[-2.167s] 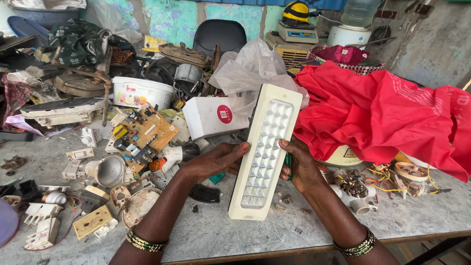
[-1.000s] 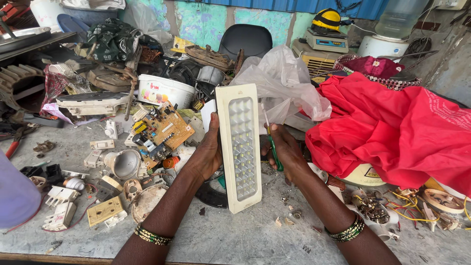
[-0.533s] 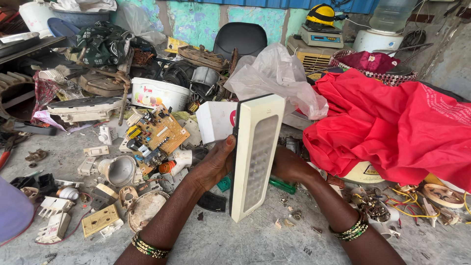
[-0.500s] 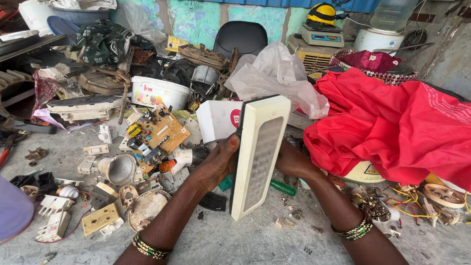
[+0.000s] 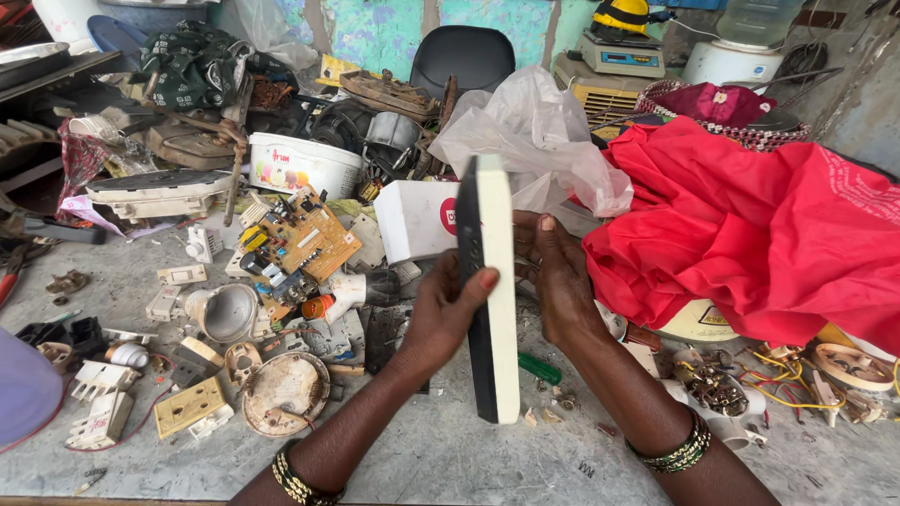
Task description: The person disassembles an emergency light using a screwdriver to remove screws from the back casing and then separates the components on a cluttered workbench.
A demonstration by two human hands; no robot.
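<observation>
Both hands held the white rechargeable lamp [image 5: 494, 290] upright and edge-on above the cluttered surface [image 5: 450, 450], the left hand [image 5: 448, 314] in a firm grip on its dark back, the right hand [image 5: 558, 281] steadying the front, seemingly to inspect its side seam.

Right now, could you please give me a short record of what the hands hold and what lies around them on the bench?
Held item: white lamp panel, upright, edge toward the camera
Left hand: grips the panel's dark side, thumb on its edge
Right hand: against the panel's far side
Left of hands: circuit board, round metal cup
Right of hands: red cloth
Behind: white box, plastic bag
</observation>
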